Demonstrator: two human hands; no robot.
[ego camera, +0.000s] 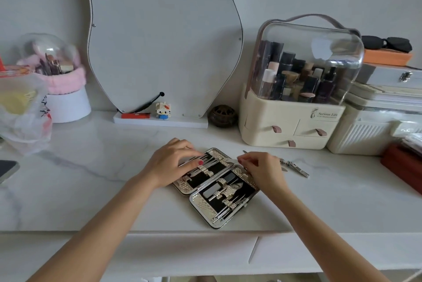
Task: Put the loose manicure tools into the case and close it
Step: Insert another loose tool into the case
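Both hands are over the open case (217, 187), which lies flat near the front edge of the marble table (91, 190), its two halves spread toward me. My left hand (170, 163) rests on the far half with fingers fairly straight and loose, the fingertips pressing on the tools strapped there; it grips nothing. My right hand (262, 166) is curled, thumb and fingers pinching a thin metal tool (244, 152) above the case's far right corner, its tip pointing away to the left.

I count one case, two halves, each with a row of tools under straps; the exact number of tools I cannot tell. One nail clipper (296, 168) lies loose on the table just right of my right hand, and something small lies close against it that I cannot make out.

Behind stand one mirror (159, 37) and one cosmetics organizer (294, 99).
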